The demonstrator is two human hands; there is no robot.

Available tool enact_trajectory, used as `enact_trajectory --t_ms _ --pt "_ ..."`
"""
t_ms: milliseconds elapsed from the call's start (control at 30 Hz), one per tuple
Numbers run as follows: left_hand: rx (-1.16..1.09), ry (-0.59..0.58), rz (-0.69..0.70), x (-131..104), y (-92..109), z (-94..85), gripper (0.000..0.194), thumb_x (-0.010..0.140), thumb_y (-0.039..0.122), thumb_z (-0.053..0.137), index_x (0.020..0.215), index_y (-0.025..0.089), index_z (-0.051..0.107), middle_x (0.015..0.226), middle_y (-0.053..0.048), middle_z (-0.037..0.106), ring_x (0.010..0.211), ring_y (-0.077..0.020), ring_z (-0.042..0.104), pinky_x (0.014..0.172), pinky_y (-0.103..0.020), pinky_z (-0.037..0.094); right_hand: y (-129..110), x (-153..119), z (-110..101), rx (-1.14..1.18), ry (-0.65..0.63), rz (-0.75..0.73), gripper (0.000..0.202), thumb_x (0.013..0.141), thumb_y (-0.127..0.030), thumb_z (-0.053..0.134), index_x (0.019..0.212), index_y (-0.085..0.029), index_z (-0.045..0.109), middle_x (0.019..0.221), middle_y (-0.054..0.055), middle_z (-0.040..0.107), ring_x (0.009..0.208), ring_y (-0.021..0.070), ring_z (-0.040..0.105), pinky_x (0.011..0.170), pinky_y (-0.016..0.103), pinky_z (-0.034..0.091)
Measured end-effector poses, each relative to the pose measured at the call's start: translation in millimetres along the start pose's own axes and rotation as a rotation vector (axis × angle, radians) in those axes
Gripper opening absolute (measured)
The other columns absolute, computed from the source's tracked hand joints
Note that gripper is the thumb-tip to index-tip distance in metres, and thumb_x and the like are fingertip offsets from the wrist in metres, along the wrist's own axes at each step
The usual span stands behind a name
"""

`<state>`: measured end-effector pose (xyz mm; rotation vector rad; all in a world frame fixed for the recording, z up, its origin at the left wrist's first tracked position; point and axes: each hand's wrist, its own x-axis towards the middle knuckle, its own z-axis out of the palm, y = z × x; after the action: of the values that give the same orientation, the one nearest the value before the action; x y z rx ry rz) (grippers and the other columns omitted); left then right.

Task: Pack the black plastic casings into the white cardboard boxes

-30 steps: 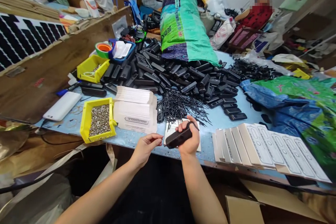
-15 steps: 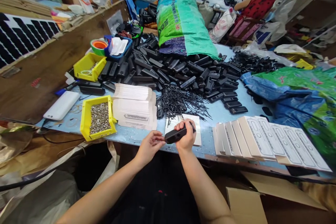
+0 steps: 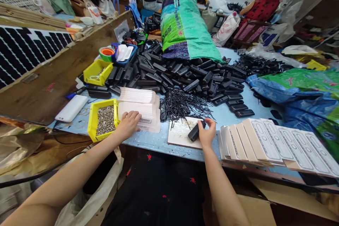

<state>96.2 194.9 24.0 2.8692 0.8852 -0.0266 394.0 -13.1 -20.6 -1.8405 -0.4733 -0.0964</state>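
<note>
My right hand grips a black oblong plastic piece with fingers and thumb. The piece is tilted, its lower end on or just above a small white board; contact there is hard to make out. My left hand lies with fingers spread over the near left part of a stack of flat printed cardboard boxes. Its fingertips touch the top of the stack, and nothing shows lifted in them. Close to its left side stands a yellow bin of small metal parts.
Thin black strips lie tangled behind the board, before a large heap of black pieces. Folded printed boxes stand in a row at right. A white phone-like slab and wooden partition are left. Several people sit or stand beyond.
My left hand has left the black piece and moved left onto the stack. My right hand has shifted right and lowered the piece to the white board. The view has turned slightly left.
</note>
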Motion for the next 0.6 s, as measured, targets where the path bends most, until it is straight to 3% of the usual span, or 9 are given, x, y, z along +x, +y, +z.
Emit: enact_trajectory --t_ms 67,167,267,367,433,500,600 --pt "-0.014 -0.093 0.042 2.6 2.7 -21.1 0.025 0.073 0.017 0.062 0.098 0.015 0.059 0.098 -0.015 0.062 0.101 -0.0326 0.055 0.092 -0.045 0.036 -5.2 -4.2 -5.2 -0.051 0.018 -0.14 0.034 0.068 -0.037 0.069 0.092 -0.017 0.057 0.102 0.011 0.06 0.104 0.026 0.053 0.099 0.047 0.036" --pt "-0.219 -0.217 0.164 -4.3 18.8 -53.4 0.014 0.079 0.019 0.054 0.091 0.019 0.061 0.086 -0.008 0.064 0.087 -0.0256 0.06 0.082 -0.035 0.043 -38.4 -26.1 -12.3 0.082 -0.017 -0.284 0.016 0.08 -0.029 0.06 0.093 -0.02 0.058 0.093 0.007 0.06 0.092 0.0218 0.056 0.088 0.041 0.044" --pt "-0.664 -0.301 0.264 -17.0 53.0 -66.1 0.029 0.088 0.026 0.042 0.113 0.022 0.057 0.106 -0.006 0.063 0.099 -0.023 0.059 0.089 -0.032 0.044 -86.9 -58.8 -8.5 0.179 -0.367 -0.599 0.022 0.085 -0.023 0.056 0.106 -0.025 0.061 0.094 0.006 0.061 0.09 0.0214 0.059 0.082 0.039 0.048" --pt "-0.967 -0.282 0.209 -26.9 84.1 -49.1 0.035 0.085 0.027 0.046 0.118 0.023 0.054 0.105 -0.005 0.063 0.1 -0.023 0.058 0.089 -0.033 0.045 -120.0 -82.7 2.8 0.07 -0.593 -0.809 0.039 0.083 -0.03 0.061 0.122 -0.027 0.057 0.117 0.01 0.055 0.113 0.0274 0.05 0.096 0.046 0.041" --pt "-1.132 -0.261 0.149 -32.1 91.6 -29.6 0.052 0.077 0.027 0.058 0.127 0.023 0.045 0.102 -0.005 0.063 0.095 -0.0221 0.059 0.085 -0.034 0.047 -125.9 -89.4 5.8 0.011 -0.648 -0.797 0.029 0.084 -0.032 0.062 0.112 -0.025 0.062 0.113 0.01 0.056 0.113 0.0268 0.048 0.097 0.045 0.04" --pt "-1.213 -0.267 0.092 -37.6 88.6 -13.4 0.082 0.067 0.029 0.071 0.137 0.024 0.029 0.101 -0.004 0.062 0.09 -0.0207 0.06 0.083 -0.034 0.048 -122.6 -91.0 2.6 -0.021 -0.763 -0.759 0.013 0.083 -0.032 0.064 0.093 -0.023 0.066 0.103 0.008 0.058 0.105 0.0247 0.05 0.092 0.042 0.042" --pt "-1.047 -0.225 -0.085 -45.2 77.0 -7.3 0.108 0.058 0.034 0.08 0.144 0.024 0.015 0.093 -0.003 0.065 0.079 -0.0211 0.062 0.078 -0.036 0.049 -111.7 -90.3 -5.4 -0.037 -0.928 -0.635 0.01 0.082 -0.029 0.066 0.077 -0.021 0.063 0.098 0.006 0.059 0.099 0.0233 0.051 0.088 0.041 0.042"
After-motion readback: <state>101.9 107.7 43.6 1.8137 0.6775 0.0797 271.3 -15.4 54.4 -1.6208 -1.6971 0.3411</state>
